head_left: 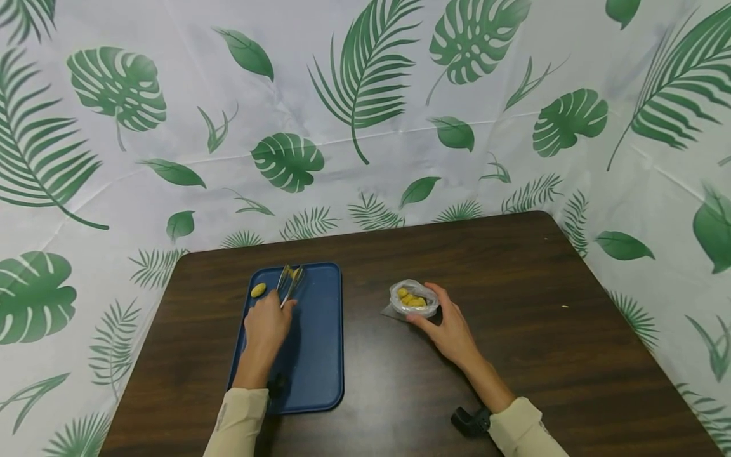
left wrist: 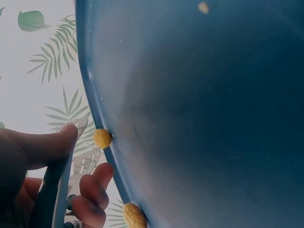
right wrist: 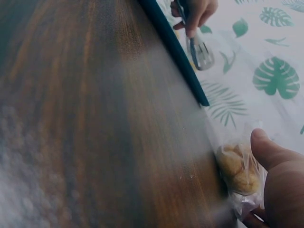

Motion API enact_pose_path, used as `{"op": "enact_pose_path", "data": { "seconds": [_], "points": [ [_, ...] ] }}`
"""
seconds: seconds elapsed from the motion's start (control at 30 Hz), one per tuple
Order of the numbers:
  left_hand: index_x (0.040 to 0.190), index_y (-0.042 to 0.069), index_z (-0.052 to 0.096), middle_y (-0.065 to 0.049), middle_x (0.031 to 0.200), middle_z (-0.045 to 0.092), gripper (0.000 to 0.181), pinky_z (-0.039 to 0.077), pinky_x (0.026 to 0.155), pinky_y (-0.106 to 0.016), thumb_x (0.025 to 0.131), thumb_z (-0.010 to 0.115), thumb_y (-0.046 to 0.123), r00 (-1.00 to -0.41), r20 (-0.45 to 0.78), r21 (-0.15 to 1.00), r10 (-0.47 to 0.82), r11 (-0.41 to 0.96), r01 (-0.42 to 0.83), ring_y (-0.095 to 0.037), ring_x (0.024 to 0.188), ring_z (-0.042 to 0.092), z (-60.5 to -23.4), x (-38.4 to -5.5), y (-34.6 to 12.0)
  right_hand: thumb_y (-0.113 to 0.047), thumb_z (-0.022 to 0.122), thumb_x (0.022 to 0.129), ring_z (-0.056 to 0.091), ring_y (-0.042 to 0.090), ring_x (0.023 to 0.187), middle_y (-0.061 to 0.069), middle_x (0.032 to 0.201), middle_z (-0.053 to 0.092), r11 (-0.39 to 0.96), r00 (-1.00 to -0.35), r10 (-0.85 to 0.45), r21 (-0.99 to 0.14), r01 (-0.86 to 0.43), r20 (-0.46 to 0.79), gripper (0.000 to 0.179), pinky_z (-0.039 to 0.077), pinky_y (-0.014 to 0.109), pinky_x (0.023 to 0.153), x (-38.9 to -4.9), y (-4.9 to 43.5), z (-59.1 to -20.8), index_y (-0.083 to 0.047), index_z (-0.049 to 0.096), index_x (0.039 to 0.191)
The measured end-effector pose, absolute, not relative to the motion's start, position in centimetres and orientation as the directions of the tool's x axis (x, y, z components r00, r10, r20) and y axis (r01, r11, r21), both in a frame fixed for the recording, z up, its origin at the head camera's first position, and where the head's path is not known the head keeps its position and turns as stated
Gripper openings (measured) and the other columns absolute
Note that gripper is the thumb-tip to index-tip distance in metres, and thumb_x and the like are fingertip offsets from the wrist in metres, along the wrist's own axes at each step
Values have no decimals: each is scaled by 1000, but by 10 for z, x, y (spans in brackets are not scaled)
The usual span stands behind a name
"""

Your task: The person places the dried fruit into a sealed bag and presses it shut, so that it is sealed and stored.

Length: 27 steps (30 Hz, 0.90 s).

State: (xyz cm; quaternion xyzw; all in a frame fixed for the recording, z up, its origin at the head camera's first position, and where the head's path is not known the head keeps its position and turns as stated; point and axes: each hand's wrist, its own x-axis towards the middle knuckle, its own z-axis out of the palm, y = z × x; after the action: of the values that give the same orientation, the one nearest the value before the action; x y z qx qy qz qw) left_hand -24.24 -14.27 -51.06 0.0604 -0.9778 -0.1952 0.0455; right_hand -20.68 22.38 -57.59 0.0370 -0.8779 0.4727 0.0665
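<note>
My left hand (head_left: 267, 322) holds metal tongs (head_left: 283, 297) over the far end of the blue tray (head_left: 314, 355). A small yellow rounded piece (head_left: 295, 274) shows between the tongs' tips in the head view; whether they grip it I cannot tell. Another yellow piece (head_left: 258, 290) lies by the tray's left rim, left of the hand. My right hand (head_left: 451, 327) holds a clear plastic bag (head_left: 395, 303) by its right side, thumb in front and fingers behind. The bag's mouth is spread, and several yellow pieces (right wrist: 244, 183) sit inside.
The bag stands on the dark wooden table (head_left: 514, 266), right of the tray. Small crumbs (head_left: 564, 306) lie on the table's right part, and one light crumb (left wrist: 203, 7) is on the tray. A leaf-patterned cloth (head_left: 388, 178) hangs behind the table.
</note>
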Motion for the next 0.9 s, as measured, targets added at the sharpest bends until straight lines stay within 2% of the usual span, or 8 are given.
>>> {"op": "enact_pose_path", "data": {
  "seconds": [0.33, 0.57, 0.73, 0.9],
  "points": [
    [99, -4, 67, -30, 90, 72, 32, 52, 71, -63, 99, 68, 28, -987, 35, 394, -155, 910, -129, -52, 83, 68, -517, -247, -140, -50, 80, 88, 51, 44, 137, 14, 150, 56, 566, -992, 14, -819, -94, 123, 80, 39, 69, 106, -205, 226, -575, -26, 41, 154],
    [100, -4, 67, -28, 87, 71, 32, 51, 69, -62, 101, 66, 28, -986, 6, 403, -166, 903, -149, -49, 81, 69, -515, -248, -141, -49, 81, 87, 51, 44, 137, 13, 151, 56, 559, -992, 9, -823, -102, 129, 81, 39, 68, 107, -206, 223, -575, -24, 43, 153],
    [102, -5, 67, -30, 91, 71, 32, 51, 71, -63, 101, 65, 27, -986, -3, 403, -169, 902, -156, -51, 84, 69, -515, -250, -141, -49, 81, 87, 52, 44, 136, 13, 150, 56, 561, -991, 4, -821, -108, 134, 81, 39, 68, 106, -206, 222, -575, -23, 43, 153],
    [101, -4, 64, -32, 92, 71, 31, 51, 70, -64, 101, 65, 28, -987, 33, 422, -159, 897, -130, -53, 85, 68, -513, -251, -140, -47, 82, 87, 54, 42, 135, 14, 149, 57, 557, -989, 13, -823, -114, 146, 81, 41, 67, 106, -206, 223, -574, -21, 44, 153]
  ]
}}
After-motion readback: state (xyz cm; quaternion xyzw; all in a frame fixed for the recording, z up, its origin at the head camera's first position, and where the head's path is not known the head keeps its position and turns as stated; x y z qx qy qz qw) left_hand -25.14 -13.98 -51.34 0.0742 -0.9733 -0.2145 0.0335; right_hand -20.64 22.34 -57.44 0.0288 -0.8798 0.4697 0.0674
